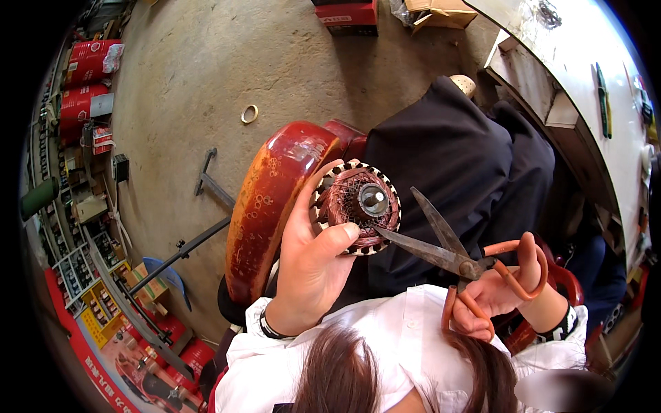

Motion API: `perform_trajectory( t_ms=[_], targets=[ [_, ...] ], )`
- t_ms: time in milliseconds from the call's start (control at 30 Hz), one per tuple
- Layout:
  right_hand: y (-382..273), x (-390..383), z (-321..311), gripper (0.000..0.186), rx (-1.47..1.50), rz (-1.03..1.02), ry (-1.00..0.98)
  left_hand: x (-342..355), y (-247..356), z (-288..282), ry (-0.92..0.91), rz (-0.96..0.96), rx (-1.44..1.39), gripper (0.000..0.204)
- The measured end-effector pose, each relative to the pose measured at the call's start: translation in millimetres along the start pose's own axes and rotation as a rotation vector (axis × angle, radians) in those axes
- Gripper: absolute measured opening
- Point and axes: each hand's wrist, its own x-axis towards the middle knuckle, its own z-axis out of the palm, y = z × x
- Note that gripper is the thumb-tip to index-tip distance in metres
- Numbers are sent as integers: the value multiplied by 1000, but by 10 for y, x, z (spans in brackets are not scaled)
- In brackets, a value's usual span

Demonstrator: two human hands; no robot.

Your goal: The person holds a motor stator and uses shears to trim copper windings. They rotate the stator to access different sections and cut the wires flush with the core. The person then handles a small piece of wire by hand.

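Note:
My left hand (310, 258) is closed around a motor armature (342, 196) with copper windings, a black-and-white slotted rim and a shaft end facing up. Its thumb presses on the near side of the windings. In my right hand (492, 296) is a pair of scissors (441, 255) with orange-coated handles and dark metal blades. The fingers pass through the handle loops, and the blades stand apart. One blade's tip reaches the lower right edge of the armature; whether it touches the wire I cannot tell. The other blade points up, away from the windings.
A worn red wooden armrest (272, 206) lies left of the armature. Dark trousers (454, 158) cover my lap. At the right is a white workbench (585, 48) with pliers (604, 100). A tape roll (249, 114) and a black metal stand (179, 255) are on the left, near shelves of parts.

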Motion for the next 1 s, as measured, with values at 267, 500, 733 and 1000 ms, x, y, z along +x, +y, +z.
perform_trajectory(
  t_ms=[267,500,733,1000],
  targets=[
    [134,65,-108,129,38,-125,-90,26,-13,-43,-9,-5,-10,69],
    [125,65,-60,126,43,-118,-57,27,-13,-90,-25,-53,-76,69],
    [88,53,-70,123,-8,-95,-11,47,-18,-135,-34,-47,-72,70],
    [124,90,-90,121,-32,-100,-19,61,-13,-136,-26,-44,-77,71]
  ],
)
